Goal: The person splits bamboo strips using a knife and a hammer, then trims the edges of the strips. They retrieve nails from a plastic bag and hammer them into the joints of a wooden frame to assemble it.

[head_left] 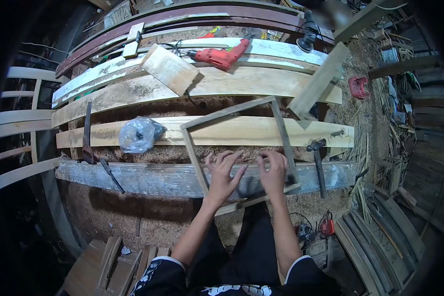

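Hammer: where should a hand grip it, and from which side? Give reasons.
Probably grip the hammer low on its handle, right hand coming from the person's side. The handle points towards the person, its end jutting past the grey plank; the head lies farther off.

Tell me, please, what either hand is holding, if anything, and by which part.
Nothing appears held: the left hand and right hand are loosely curled over the opening of the frame.

Brown sawdust (155, 227) littered the floor (96, 209); a pale slatted frame (24, 129) stood at the left, and the dim right side seemed lined with boards (426, 163).
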`<state>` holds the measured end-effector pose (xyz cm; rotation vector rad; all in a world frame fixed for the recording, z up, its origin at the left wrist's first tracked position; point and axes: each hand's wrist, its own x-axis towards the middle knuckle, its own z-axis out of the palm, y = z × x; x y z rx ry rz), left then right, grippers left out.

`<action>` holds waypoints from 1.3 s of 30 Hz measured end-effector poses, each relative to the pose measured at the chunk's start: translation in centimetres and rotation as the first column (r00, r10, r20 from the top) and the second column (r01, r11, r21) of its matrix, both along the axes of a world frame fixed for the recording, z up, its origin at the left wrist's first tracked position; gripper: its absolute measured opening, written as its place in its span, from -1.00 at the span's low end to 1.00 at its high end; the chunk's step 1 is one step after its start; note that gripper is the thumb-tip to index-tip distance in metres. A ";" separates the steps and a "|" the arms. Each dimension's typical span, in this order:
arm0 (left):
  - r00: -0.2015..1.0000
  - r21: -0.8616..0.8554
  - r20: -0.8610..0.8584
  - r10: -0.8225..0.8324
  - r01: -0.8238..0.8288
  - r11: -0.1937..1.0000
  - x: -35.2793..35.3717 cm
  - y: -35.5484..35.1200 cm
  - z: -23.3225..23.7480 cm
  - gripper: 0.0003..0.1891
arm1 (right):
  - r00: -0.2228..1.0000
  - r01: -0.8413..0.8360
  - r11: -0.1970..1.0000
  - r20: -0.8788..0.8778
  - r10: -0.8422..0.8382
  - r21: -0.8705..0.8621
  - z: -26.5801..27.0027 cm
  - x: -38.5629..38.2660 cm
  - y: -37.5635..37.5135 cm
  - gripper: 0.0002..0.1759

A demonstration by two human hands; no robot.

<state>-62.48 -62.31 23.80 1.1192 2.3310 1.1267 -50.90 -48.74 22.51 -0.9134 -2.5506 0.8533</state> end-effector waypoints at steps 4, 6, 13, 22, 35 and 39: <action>0.999 -0.048 0.002 0.038 -0.038 0.998 3.1 4.4 -4.2 -0.58 | 0.949 0.314 0.923 0.054 -0.310 -0.221 -5.2 3.8 6.2 -0.83; 0.992 -0.063 -0.105 0.066 -0.073 0.995 2.7 7.7 -7.2 -0.52 | 0.953 0.301 0.932 0.023 -0.303 -0.200 -6.7 4.4 8.6 -0.82; 0.860 -0.037 -0.456 0.231 -0.277 0.960 -2.6 21.1 -13.6 -0.43 | 0.973 0.231 0.916 0.059 -0.224 -0.327 -10.3 3.7 12.1 -0.80; 0.838 -0.030 -0.525 0.148 -0.192 0.981 -1.2 20.2 -5.9 -0.65 | 0.972 -0.028 0.821 -0.209 -0.112 -0.571 -4.3 6.7 14.4 -0.76; 0.921 -0.056 -0.323 -0.219 0.213 0.975 8.0 7.0 15.2 -0.42 | 0.965 -0.257 0.773 -0.191 0.178 -0.579 19.8 10.9 11.4 -0.73; 0.921 -0.026 -0.356 -0.157 0.158 0.987 9.7 6.4 21.6 -0.41 | 0.941 -0.273 0.798 -0.323 0.105 -0.538 23.4 12.7 9.7 -0.77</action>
